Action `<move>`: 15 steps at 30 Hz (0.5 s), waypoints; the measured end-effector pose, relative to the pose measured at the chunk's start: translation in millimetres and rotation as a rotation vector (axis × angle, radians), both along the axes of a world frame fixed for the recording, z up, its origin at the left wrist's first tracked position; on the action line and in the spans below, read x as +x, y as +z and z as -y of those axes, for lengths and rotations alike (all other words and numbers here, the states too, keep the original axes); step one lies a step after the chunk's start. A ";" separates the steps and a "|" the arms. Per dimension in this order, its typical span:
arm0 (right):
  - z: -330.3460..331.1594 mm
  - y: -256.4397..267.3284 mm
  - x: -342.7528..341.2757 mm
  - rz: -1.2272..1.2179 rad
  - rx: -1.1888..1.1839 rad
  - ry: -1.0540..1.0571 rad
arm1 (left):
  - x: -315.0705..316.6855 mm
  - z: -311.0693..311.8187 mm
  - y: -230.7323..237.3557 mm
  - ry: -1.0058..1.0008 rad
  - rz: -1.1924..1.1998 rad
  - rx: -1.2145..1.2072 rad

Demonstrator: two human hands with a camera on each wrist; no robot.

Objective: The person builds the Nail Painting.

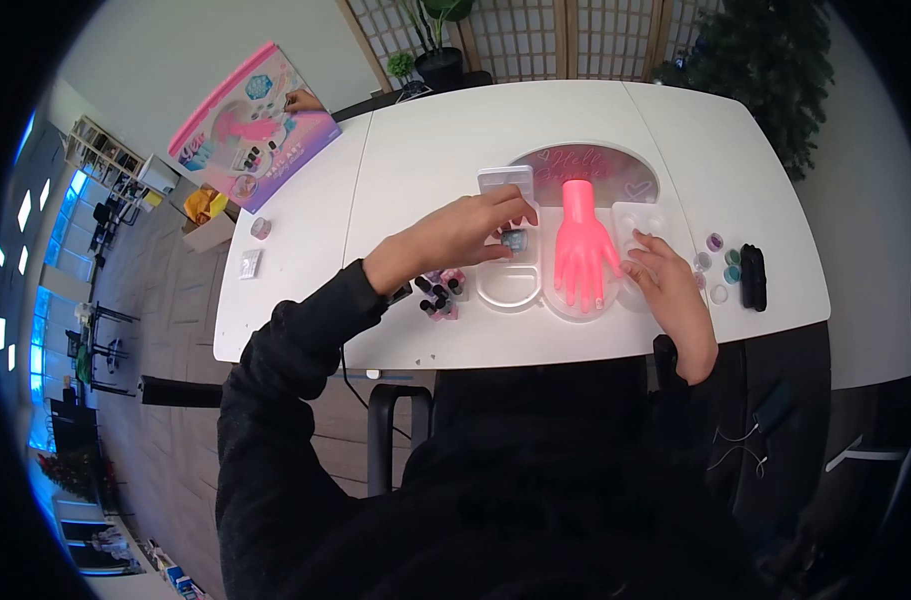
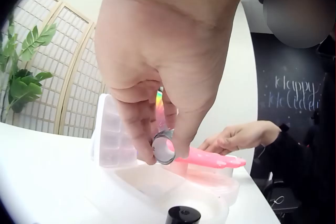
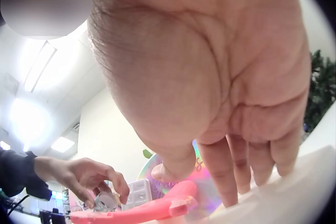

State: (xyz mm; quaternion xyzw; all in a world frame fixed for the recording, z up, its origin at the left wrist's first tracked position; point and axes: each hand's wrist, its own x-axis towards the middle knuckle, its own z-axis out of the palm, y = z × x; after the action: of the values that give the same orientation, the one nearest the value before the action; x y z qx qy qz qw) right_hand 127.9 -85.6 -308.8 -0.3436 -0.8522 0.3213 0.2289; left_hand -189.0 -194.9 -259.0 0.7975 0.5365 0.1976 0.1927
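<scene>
My left hand (image 1: pixel 465 228) pinches a small clear round jar (image 2: pixel 164 153) between thumb and fingers, over the left side of the white tray (image 1: pixel 510 292). The jar looks bluish grey in the head view. Beside it, a pink plastic model hand (image 1: pixel 579 245) lies palm down with its fingers toward me. On the other side of the model hand, my right hand (image 1: pixel 670 295) has its fingers extended down at the white tray section with round wells (image 1: pixel 637 215). A clear compartment lid (image 2: pixel 116 134) stands upright behind my left hand.
Several nail polish bottles (image 1: pixel 440 295) cluster left of the tray. Small glitter pots (image 1: pixel 730 258) and a black pouch (image 1: pixel 753 278) lie at the right. An iridescent panel (image 1: pixel 615 170) stands behind the model hand. Far left are a toy box (image 1: pixel 250 125), a jar (image 1: pixel 261 228) and a packet (image 1: pixel 250 264).
</scene>
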 end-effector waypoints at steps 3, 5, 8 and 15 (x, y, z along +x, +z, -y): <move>-0.6 -0.1 -0.2 0.012 0.000 0.004 | 6.6 -6.9 -4.4 0.072 -0.097 -0.049; -0.7 0.5 0.3 0.033 0.032 0.018 | 7.9 -9.0 -6.6 0.026 -0.104 -0.068; 0.9 0.1 0.2 0.015 0.026 0.008 | 7.0 -6.5 -11.2 0.024 -0.172 -0.068; 3.3 2.9 1.1 0.022 0.021 0.009 | -56.9 22.3 37.1 0.092 -0.027 -0.312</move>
State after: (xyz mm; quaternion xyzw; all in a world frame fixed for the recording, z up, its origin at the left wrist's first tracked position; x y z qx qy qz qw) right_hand 129.0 -88.9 -305.9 -0.3407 -0.8596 0.3094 0.2218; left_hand -245.8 -217.2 -221.9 0.7350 0.5993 0.1097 0.2976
